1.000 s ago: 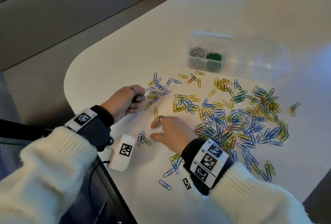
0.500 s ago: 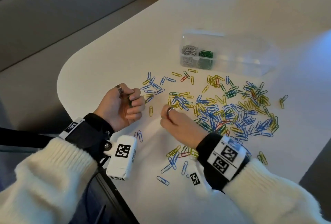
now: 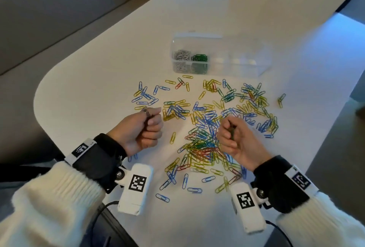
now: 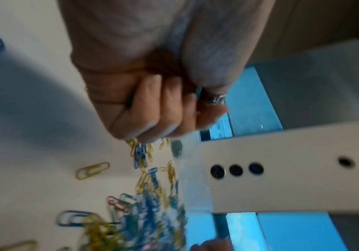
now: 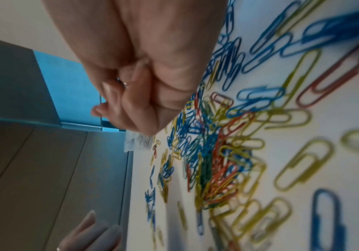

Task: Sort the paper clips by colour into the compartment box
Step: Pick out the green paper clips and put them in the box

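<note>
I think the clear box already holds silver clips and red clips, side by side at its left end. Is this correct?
Not quite. In the head view the clear box holds silver clips and green clips, not red ones, side by side at its left end.

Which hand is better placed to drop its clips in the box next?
Left, probably. The left hand is nearer the filled end of the box, holding the green clips. The right hand sits over the pile, farther from that end.
</note>
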